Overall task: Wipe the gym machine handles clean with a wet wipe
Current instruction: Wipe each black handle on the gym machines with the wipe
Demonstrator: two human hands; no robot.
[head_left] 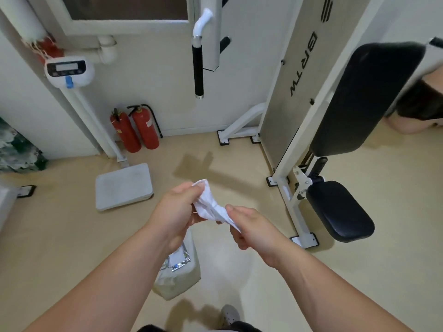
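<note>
A crumpled white wet wipe [211, 208] is stretched between both my hands at the middle of the view. My left hand [176, 209] pinches its upper end, and my right hand [251, 230] grips its lower end. The gym machine's black handle [198, 68] hangs down from a white arm at the top centre, well beyond my hands and untouched. The machine's white frame [287, 130] with a black back pad [359, 97] and black seat [340, 209] stands to the right.
A white bin [189, 281] with rubbish sits on the beige floor beneath my left forearm. A standing scale [123, 185] and two red fire extinguishers [135, 130] are at the left wall. Another person's leg [412, 121] shows at the far right.
</note>
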